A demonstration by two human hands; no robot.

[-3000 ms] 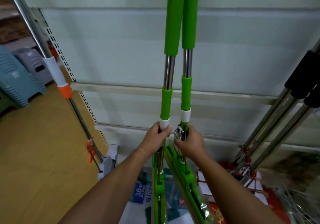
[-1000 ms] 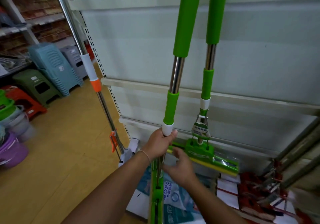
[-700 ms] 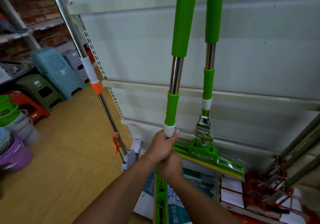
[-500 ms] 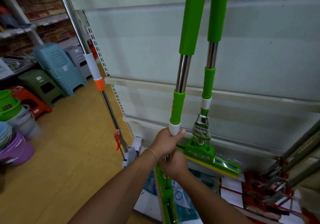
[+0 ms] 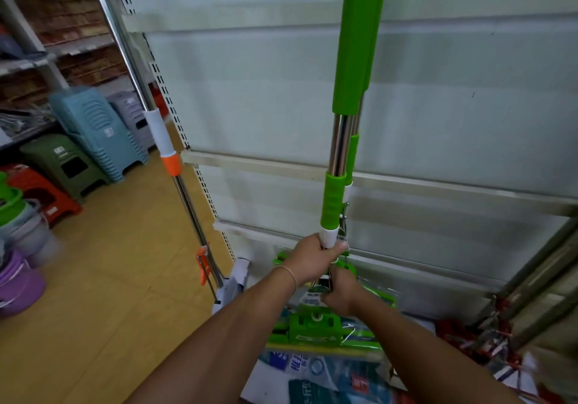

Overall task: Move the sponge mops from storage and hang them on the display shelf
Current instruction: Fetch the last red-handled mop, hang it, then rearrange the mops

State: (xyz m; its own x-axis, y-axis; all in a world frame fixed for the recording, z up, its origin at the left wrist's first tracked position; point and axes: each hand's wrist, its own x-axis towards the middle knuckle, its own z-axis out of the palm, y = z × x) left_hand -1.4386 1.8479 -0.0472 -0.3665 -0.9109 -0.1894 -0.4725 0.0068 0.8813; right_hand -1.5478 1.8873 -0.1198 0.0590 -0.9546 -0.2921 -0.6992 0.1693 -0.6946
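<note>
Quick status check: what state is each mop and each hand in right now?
Front green mop: upright, held.
Second green mop: upright close behind it, mostly hidden.
Orange-collared mop: leaning, untouched.
Left hand: gripping the front mop's pole.
Right hand: closed on its lever.

Pale shelf back panels (image 5: 281, 90) are filling the wall ahead; a tan floor (image 5: 103, 278) is stretching left, where stacked plastic stools (image 5: 93, 131) are sitting under stocked shelves (image 5: 56, 43).
</note>
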